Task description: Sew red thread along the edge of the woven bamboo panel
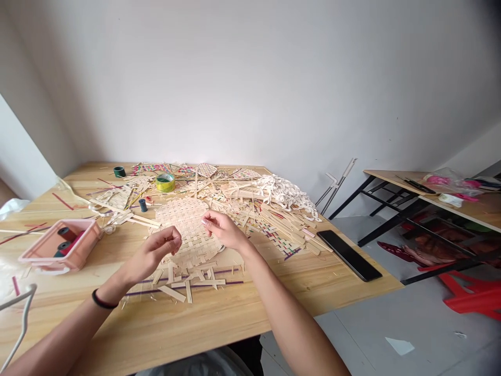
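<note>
My left hand [156, 251] is held over the left edge of a woven bamboo piece [188, 224], with its fingers curled together in a pinch. To its right, my right hand [222, 228] hovers above the right part of the same weave, thumb and fingertips pressed together. Whatever either pinch holds is too small to make out. The woven piece lies flat on the wooden table, pale with a rounded outline. Short cut strips [188, 286] are scattered just in front of it.
A pink basket [84, 249] with thread spools stands at the left. Behind the weave are yellow tape [165, 182], a dark spool [143, 205] and heaped strips [274, 209]. A black phone [349, 256] lies near the table's right edge. A second table [485, 208] stands beyond.
</note>
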`<state>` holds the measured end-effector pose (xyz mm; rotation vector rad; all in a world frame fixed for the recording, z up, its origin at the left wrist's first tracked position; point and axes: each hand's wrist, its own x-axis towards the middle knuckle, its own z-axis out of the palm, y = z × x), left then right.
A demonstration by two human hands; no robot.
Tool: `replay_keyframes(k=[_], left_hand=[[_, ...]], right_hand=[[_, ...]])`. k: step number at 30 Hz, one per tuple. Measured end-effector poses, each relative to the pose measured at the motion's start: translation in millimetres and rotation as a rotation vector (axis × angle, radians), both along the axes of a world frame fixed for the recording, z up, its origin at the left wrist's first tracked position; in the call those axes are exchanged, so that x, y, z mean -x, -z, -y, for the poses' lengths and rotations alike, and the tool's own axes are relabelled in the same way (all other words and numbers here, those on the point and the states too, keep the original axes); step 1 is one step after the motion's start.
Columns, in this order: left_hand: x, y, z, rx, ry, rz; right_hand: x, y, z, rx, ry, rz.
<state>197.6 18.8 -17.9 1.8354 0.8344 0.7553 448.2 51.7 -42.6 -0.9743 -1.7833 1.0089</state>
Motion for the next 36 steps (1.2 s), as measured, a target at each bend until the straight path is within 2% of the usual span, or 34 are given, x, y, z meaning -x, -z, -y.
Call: replay_keyframes(k=[4,6,10,13,18,27,32,36], left_hand=[[-0.8,1.5,2.1,0.017,0.031,0.018],[-0.6,4.1,1.2,0.036,0.02,0.072],[1.2,10.6,-3.6,0.074,-0.031,0.212],[2.1,13.5,-5.9,0.079,-0.055,0.231],[-0.7,11.6,-4.2,0.112,-0.059,0.253],[-2.2,7.7,-3.5,0.16,-0.1,0.302],[-1.0,10.0,-4.8,0.098,-0.088,0.225],[-1.9,10.0,-6.3,0.088,-0.097,0.238]], right_hand=[[1.6,-2.1,3.1,-0.222,0.183,0.124],[4.8,-4.5,6.1,-0.252,0.187,0.091],[16.2,-10.3,15.1,-0.148,-0.017,-0.017],[27.9,-11.4,22.2,-0.08,-0.132,-0.049],[41.7,-5.2,26.8,-0.072,-0.071,-0.046],[40.7,-4.5,24.9,-0.155,-0.053,-0.151],[39.8,-6.8,24.6,-0.073,-0.081,-0.217],[37.4,-7.4,22.8,0.025,-0.124,-0.253]])
